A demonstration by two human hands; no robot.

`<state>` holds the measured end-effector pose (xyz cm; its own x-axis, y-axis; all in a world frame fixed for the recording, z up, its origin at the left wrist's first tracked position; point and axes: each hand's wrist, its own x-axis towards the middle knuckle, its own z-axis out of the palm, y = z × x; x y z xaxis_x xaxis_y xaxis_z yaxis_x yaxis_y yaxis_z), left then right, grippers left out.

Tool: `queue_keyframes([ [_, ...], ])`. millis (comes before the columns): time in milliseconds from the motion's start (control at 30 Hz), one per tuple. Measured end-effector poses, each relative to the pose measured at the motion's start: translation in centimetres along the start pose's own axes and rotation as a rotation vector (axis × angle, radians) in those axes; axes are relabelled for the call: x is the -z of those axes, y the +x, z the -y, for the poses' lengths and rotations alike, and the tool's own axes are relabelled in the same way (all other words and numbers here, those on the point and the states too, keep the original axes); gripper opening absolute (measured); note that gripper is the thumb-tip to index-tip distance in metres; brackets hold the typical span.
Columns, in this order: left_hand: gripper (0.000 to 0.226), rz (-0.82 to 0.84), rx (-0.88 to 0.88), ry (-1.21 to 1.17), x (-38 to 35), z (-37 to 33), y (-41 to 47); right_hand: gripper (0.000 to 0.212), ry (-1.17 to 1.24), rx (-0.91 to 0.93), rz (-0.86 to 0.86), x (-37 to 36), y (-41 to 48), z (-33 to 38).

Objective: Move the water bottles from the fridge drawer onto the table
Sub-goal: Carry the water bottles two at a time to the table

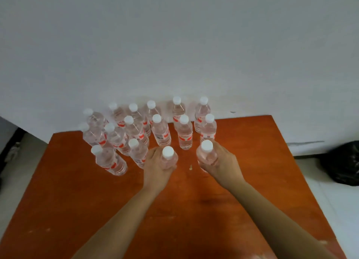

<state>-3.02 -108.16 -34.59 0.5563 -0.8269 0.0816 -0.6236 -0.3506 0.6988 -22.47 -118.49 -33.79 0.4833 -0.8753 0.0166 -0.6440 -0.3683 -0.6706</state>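
Observation:
Several clear water bottles (161, 131) with white caps and red-and-white labels stand upright in rows at the back of the orange-brown table (77, 190). My left hand (155, 167) grips one more bottle (168, 155) just in front of the rows, fingers wrapped round its body. My right hand (223, 161) grips another bottle (207, 152) a little to the right. Both held bottles stand upright, and their bases are hidden by my hands. The fridge drawer is out of sight.
A white wall rises right behind the table. A black plastic bag (343, 165) lies on the pale floor to the right. A small yellowish speck (191, 167) sits on the tabletop between my hands. The table's left and right edges drop to the floor.

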Motion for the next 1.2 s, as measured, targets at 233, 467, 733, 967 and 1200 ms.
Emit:
queue_keyframes([
  [233,0.063,0.138,0.026,0.015,-1.1,4.2,6.0,0.08,0.072,-0.178,0.044,-4.9,3.8,0.8],
  [467,0.07,0.207,0.02,0.015,-1.4,5.0,8.0,0.081,0.173,-0.247,0.145,-7.6,5.9,0.8],
  [733,0.08,0.275,-0.107,0.181,0.7,5.2,8.2,0.086,0.063,-0.226,0.303,-6.6,6.9,-0.8],
  [967,0.063,0.362,-0.091,0.136,1.2,5.1,9.3,0.091,0.09,-0.146,0.413,-7.6,8.5,-0.1],
  [1200,0.065,0.378,-0.075,0.104,1.6,5.4,8.8,0.099,0.082,-0.102,0.442,-7.9,8.3,0.3],
])
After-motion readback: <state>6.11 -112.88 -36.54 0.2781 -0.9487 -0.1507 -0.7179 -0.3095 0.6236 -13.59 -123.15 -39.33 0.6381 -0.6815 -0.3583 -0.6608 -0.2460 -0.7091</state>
